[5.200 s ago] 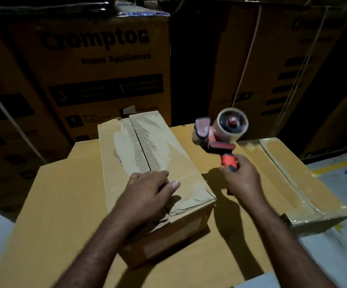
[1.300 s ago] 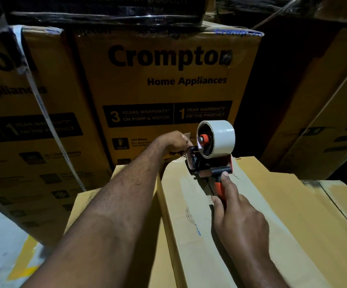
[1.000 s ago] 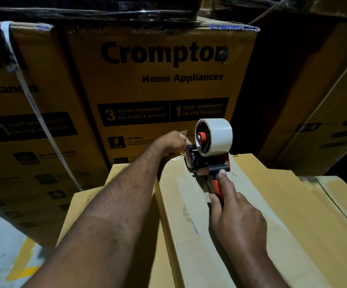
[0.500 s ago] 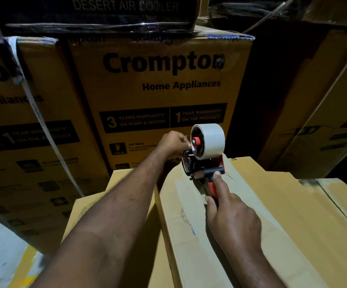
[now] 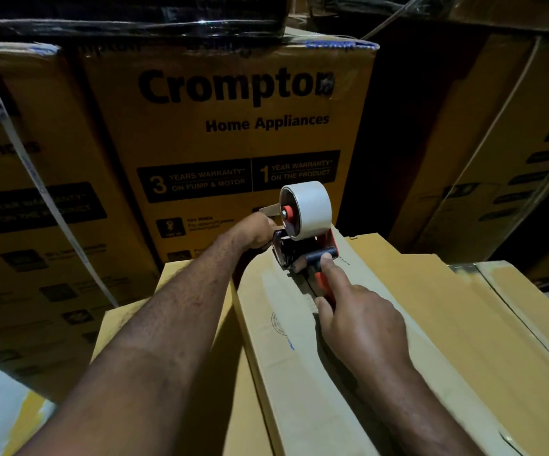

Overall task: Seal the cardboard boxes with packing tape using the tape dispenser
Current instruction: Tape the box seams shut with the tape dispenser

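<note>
Gripping the tape dispenser (image 5: 299, 250) by its orange handle, right hand (image 5: 362, 327) has index finger out along it. Dispenser sits on cardboard box (image 5: 299, 373) top seam, far end. Left hand (image 5: 255, 232) just beside it at box's far edge, fingers curled; can't tell if holding anything.

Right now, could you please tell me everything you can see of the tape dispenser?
The tape dispenser has a black frame, a red-orange handle and a whitish roll of tape on a red hub. It rests on top of the cardboard box, near its far edge, over the centre seam. The right hand grips the handle, forefinger stretched along the frame. The left hand is close beside its front end; what it holds is hidden.
</note>
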### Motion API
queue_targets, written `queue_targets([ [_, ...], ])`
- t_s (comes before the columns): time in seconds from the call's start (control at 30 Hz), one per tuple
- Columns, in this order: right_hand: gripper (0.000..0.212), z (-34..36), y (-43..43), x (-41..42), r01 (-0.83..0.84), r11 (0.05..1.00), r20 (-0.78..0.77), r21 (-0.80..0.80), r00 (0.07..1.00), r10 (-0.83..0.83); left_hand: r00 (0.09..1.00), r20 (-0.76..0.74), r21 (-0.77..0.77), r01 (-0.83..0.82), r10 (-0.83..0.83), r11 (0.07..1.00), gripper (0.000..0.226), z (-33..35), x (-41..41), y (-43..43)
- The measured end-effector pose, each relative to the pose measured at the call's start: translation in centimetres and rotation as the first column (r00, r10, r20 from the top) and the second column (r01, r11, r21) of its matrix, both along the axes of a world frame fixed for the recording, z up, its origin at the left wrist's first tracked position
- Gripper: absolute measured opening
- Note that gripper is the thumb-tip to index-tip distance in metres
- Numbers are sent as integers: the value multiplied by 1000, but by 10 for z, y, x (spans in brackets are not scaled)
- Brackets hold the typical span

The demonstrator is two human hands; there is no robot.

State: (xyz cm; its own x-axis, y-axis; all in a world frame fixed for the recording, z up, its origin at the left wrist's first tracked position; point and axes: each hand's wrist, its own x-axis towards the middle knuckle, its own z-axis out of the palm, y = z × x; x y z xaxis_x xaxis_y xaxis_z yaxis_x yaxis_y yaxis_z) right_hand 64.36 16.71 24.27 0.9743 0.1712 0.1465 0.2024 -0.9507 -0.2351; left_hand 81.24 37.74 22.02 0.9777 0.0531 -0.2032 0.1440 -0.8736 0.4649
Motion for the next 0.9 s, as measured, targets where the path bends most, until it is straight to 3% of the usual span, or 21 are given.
queue_targets([
  [0.1,65,6,-10,-18,-13,1000,-27,-15,1000,12,997,29,-77,-72,75,994,30,-2,-3,-1],
  [0.27,66,19,-37,-52,-18,1000,-75,-24,997,16,993,54,-78,-99,104,992,46,2,-11,-6],
  [0.33,67,20,-41,-58,-6,1000,-82,-21,997,5,990,134,69,-57,48,996,42,8,-21,-16],
  [0.4,67,19,-40,-58,5,1000,-75,-14,997,-6,954,289,270,-6,-75,963,25,11,-35,-31],
  [0.43,67,19,-39,-57,7,1000,-68,-17,998,-8,938,321,274,43,-133,961,16,11,-43,-39],
  [0.57,68,15,-40,-56,4,1000,-72,4,997,-3,926,148,240,308,-349,921,49,-10,-53,-43],
  [0.77,70,21,-47,-61,-5,1000,-107,10,994,6,923,100,326,322,-371,889,53,-5,-59,-47],
  [0.9,68,29,-62,-87,-17,999,-126,-29,992,13,943,103,249,284,-317,926,52,4,-66,-50],
])
